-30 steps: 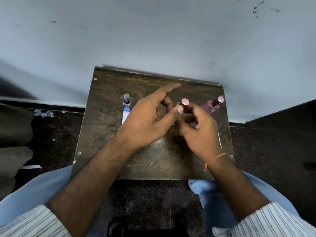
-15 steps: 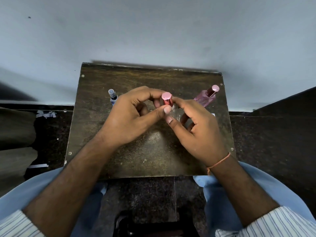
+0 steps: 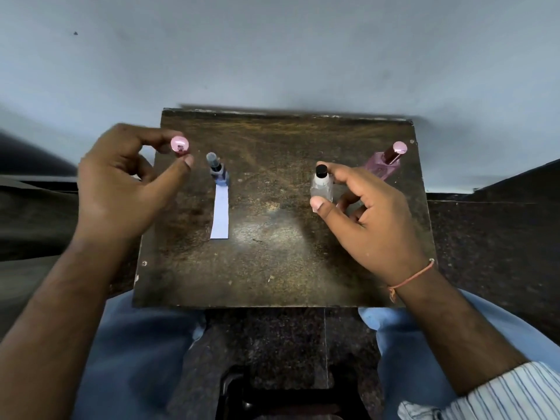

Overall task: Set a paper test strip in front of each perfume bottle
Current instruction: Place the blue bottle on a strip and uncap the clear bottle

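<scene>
Over the tabletop's (image 3: 272,268) left edge, the left hand (image 3: 121,183) pinches a shiny pink cap (image 3: 179,144). Beside it a small blue spray bottle (image 3: 218,172) stands upright, a pale paper test strip (image 3: 220,212) lying flat just before it. The right hand (image 3: 366,216) grips a clear bottle (image 3: 321,186) with a black nozzle. A tilted pink perfume bottle (image 3: 386,162) stands far right.

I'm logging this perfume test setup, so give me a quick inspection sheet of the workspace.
Surface: dark worn board, scuffed.
Job's things: blue bottle with one paper strip in front; clear bottle uncapped, no strip seen; pink bottle, no strip seen.
Clutter: nothing seen.
Hands: left hand pinches a pink cap; right hand holds the clear bottle.
Cables: nothing seen.
Surroundings: grey wall, dark floor.
</scene>
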`<state>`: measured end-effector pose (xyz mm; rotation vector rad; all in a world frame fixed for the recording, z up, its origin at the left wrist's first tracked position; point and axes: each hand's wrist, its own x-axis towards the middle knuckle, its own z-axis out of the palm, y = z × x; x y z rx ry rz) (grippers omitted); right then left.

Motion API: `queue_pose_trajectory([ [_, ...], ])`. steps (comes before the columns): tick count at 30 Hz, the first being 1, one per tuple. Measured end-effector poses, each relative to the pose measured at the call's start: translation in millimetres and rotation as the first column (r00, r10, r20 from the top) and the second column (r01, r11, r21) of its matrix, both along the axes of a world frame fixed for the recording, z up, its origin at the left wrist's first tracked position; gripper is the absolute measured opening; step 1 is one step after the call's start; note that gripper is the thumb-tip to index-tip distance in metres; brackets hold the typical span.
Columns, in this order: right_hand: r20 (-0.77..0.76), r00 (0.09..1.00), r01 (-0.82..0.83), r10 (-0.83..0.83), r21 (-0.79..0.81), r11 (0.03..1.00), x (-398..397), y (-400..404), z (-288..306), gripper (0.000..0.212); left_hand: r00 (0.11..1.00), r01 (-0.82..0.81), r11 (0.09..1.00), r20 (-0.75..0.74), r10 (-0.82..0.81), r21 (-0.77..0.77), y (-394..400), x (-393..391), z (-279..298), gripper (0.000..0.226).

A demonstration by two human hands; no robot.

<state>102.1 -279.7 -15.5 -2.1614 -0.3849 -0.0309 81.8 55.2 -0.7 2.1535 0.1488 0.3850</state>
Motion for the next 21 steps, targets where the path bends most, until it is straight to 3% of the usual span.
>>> queue_pose_trajectory([
  [3,0.003,1.000,-0.001,0.001,0.001,1.000,0,4,-3,0.041,0.976,-0.058,0.997,-0.207,0.069,0.058,9,-4,-13,0.024],
  [8,0.021,1.000,-0.002,0.003,-0.009,1.000,-1,7,-6,0.041,0.924,0.027,0.985,-0.380,0.040,0.171,12,-7,-21,0.024],
  [14,0.020,1.000,-0.007,0.008,-0.011,1.000,0,7,-10,0.041,0.909,0.073,0.969,-0.415,0.033,0.237,13,-6,-22,0.023],
  [18,0.021,1.000,-0.013,0.013,-0.009,1.000,1,7,-9,0.041,0.893,0.079,0.973,-0.448,0.027,0.217,15,-7,-17,0.038],
  [21,0.008,1.000,-0.007,0.007,0.002,1.000,0,7,-7,0.041,0.919,0.024,0.979,-0.390,0.057,0.202,13,-7,-14,0.039],
])
